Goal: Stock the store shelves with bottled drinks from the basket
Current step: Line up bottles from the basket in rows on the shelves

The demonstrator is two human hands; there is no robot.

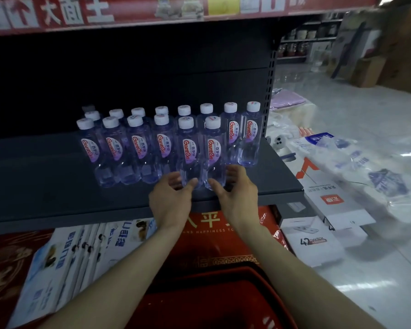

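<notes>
Several clear water bottles with white caps and red-and-purple labels stand in two rows on the dark grey shelf (57,186). My left hand (170,200) curls round the base of a front-row bottle (187,148), thumb on its front and fingers on its left side. My right hand (239,193) holds the base of the neighbouring front-row bottle (212,150), fingers on its right side. Both bottles stand upright on the shelf near its front edge. The red basket (223,273) is below my forearms; its inside is mostly hidden.
Two back-row bottles (249,136) stand to the right with bare shelf in front of them. A red-edged shelf (128,22) hangs overhead. Boxed goods (69,257) fill the level below. Cartons and plastic-wrapped packs (342,174) lie on the floor at right.
</notes>
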